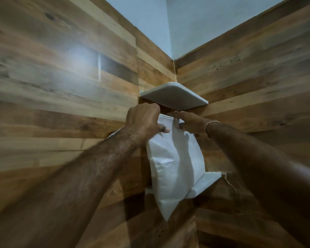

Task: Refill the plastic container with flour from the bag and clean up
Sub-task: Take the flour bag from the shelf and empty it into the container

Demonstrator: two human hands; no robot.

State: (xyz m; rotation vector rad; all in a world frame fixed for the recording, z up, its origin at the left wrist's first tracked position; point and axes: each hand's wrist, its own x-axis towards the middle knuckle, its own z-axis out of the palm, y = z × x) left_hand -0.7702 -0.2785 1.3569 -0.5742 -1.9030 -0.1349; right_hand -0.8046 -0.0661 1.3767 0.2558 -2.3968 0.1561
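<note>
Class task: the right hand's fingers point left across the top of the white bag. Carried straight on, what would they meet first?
Probably the left hand, gripping the bag top just under the upper shelf. The right hand lies close to it; depth is unclear.

The white woven-plastic flour bag point(174, 165) has a fine ribbed weave with a faint sheen, and loose frayed threads hang at its lower right corner. The brown plank-patterned walls point(61, 86) look like wood with visible grain and knots, smooth enough to throw back a soft glare. The two white rounded corner shelves point(174, 95) look smooth and matt. The pale blue upper wall point(195, 24) is flat, matt paint.
</note>
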